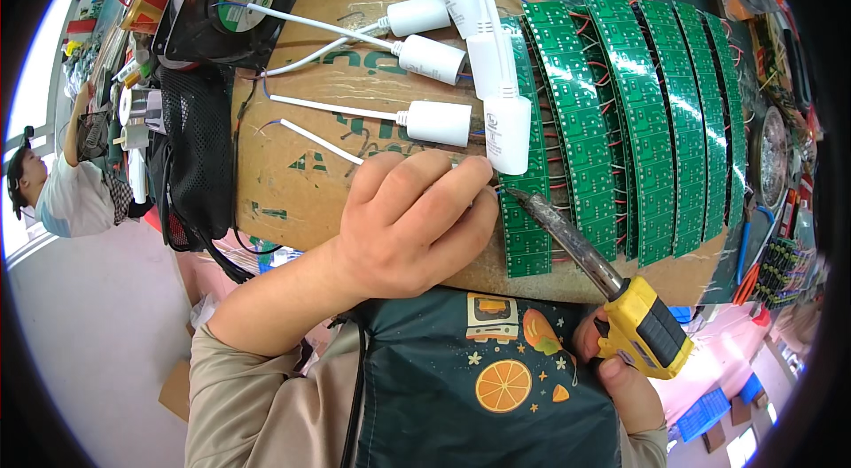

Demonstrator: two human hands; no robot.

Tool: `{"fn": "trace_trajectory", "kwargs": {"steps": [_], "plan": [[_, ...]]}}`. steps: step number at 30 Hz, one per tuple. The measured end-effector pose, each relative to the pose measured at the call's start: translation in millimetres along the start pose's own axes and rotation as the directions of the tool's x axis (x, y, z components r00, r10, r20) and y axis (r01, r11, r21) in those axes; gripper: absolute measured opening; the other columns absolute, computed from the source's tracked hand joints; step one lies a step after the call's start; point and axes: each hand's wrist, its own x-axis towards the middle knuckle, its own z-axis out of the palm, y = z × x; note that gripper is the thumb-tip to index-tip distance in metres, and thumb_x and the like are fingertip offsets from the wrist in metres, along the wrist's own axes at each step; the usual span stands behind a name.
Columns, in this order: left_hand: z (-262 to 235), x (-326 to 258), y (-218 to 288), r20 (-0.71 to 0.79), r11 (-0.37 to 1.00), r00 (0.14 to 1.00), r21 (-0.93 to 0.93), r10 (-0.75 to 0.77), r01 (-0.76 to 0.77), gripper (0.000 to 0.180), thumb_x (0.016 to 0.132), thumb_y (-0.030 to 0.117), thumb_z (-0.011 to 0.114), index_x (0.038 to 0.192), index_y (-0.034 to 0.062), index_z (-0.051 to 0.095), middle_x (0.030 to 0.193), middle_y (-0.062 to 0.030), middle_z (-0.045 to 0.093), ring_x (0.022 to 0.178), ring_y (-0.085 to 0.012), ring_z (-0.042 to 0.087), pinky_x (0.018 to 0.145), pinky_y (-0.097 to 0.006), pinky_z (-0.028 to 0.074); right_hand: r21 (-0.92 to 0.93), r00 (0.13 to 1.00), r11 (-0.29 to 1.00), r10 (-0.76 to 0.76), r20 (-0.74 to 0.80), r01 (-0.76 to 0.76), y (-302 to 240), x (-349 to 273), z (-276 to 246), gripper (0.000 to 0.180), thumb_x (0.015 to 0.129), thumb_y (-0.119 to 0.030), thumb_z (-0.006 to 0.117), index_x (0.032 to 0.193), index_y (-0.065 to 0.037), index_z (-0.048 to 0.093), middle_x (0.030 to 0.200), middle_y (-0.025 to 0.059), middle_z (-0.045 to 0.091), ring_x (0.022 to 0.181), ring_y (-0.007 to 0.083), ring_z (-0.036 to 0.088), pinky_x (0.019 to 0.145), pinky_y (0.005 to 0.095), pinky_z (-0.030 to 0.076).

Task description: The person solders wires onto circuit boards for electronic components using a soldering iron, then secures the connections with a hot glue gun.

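Note:
My left hand [412, 224] is closed, its fingers bent together at the left edge of the nearest green circuit board [529, 242]. A white cable [321, 142] with bare wire ends runs in under it; what is on the hidden end is covered by my fingers. My right hand [612, 366] is wrapped round the yellow and black handle of a soldering iron [643, 326]. The iron's dark tip lies at the board's edge, right beside my left fingertips. Just above them, a white cylindrical housing [508, 136] with a cable rests on the board.
Further green board strips [631, 113], linked by red wires, stand to the right. More white cabled housings [439, 122] lie on the cardboard [310, 105]. A black fan [235, 3] and a black mesh bag [191, 149] are at left. Another person [75, 189] is at far left.

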Motion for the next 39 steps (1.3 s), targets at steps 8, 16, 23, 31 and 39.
{"fn": "trace_trajectory", "kwargs": {"steps": [8, 16, 23, 31, 39], "plan": [[0.7, -0.8, 0.5, -0.001, 1.000, 1.000, 0.021, 0.007, -0.007, 0.034, 0.062, 0.018, 0.065, 0.094, 0.0103, 0.073, 0.112, -0.0104, 0.064, 0.089, -0.0223, 0.059, 0.070, -0.033, 0.044, -0.019, 1.000, 1.000, 0.005, -0.019, -0.006, -10.7, 6.9, 5.0, 0.030, 0.083, -0.026, 0.075, 0.097, -0.002, 0.063, 0.083, 0.0055, 0.059, 0.070, 0.0163, 0.056, 0.059, 0.0285, 0.044], [-0.3, 0.7, 1.0, 0.011, 0.999, 1.000, 0.030, 0.010, -0.011, 0.035, 0.062, 0.018, 0.065, 0.094, 0.0104, 0.073, 0.111, -0.0097, 0.065, 0.088, -0.0218, 0.059, 0.070, -0.033, 0.044, 0.025, 1.000, 1.000, -0.015, -0.028, 0.015, 1.4, 1.5, 1.6, 0.033, 0.082, -0.029, 0.075, 0.096, -0.002, 0.062, 0.081, 0.0065, 0.059, 0.070, 0.0168, 0.057, 0.059, 0.0291, 0.044], [-0.3, 0.0, 2.3, 0.012, 1.000, 1.000, 0.027, 0.003, -0.003, 0.035, 0.061, 0.020, 0.064, 0.094, 0.0103, 0.073, 0.111, -0.0097, 0.064, 0.088, -0.0217, 0.058, 0.070, -0.033, 0.043, 0.042, 0.996, 0.999, 0.006, -0.092, -0.003, -18.2, 8.4, 7.1, 0.058, 0.075, -0.048, 0.085, 0.102, -0.003, 0.060, 0.080, 0.0049, 0.061, 0.069, 0.0172, 0.058, 0.060, 0.0306, 0.045], [-1.2, 1.5, 0.9, 0.006, 1.000, 1.000, 0.023, -0.004, 0.004, 0.035, 0.062, 0.021, 0.063, 0.094, 0.0103, 0.072, 0.112, -0.0096, 0.064, 0.088, -0.0221, 0.058, 0.070, -0.033, 0.043, -0.055, 0.942, 0.960, -0.282, -0.182, 0.276, -20.6, 19.9, 10.9, 0.083, 0.084, -0.059, 0.073, 0.137, -0.004, 0.041, 0.069, 0.0001, 0.051, 0.053, 0.0141, 0.050, 0.046, 0.0289, 0.045], [-4.4, 0.9, 1.7, 0.030, 1.000, 0.999, 0.013, -0.022, 0.021, 0.036, 0.063, 0.022, 0.062, 0.096, 0.0112, 0.072, 0.113, -0.0088, 0.063, 0.089, -0.0221, 0.059, 0.072, -0.034, 0.042, -0.024, 0.883, 0.917, -0.390, -0.261, 0.397, -28.9, 30.8, 2.2, 0.082, 0.085, -0.051, 0.077, 0.140, -0.005, 0.038, 0.074, 0.0031, 0.052, 0.059, 0.0169, 0.051, 0.052, 0.0314, 0.046]]}}
